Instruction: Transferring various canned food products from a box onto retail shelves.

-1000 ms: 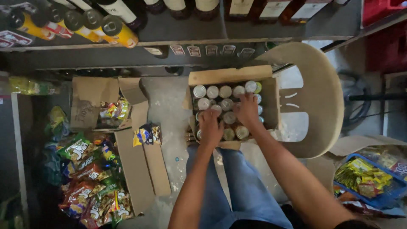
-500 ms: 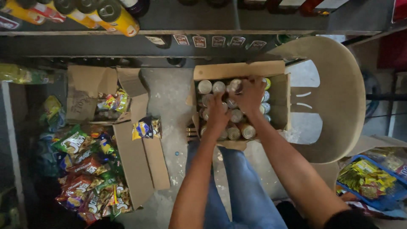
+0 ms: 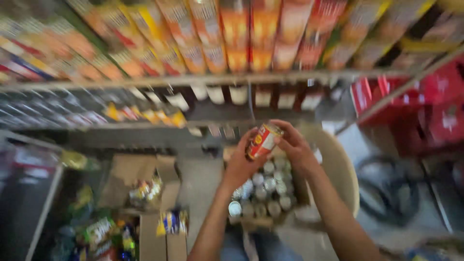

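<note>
One red-and-white can (image 3: 261, 140) is lifted clear above the open cardboard box (image 3: 261, 221), which rests on a pale plastic chair (image 3: 340, 174); the box looks nearly full of upright cans, so most appear left to unpack. The left hand (image 3: 240, 162) and right hand (image 3: 296, 147) close together around the can, below the blurred shelf (image 3: 203, 79) of packages beyond.

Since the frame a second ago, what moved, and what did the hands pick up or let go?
Both hands left the box of cans and rose. The left hand and right hand now hold one red-labelled can between them above the box, where earlier they rested on the can tops. The camera tilted up toward the shelves. The box stays on the beige chair, and the open carton of snack packets lies as before.
</note>
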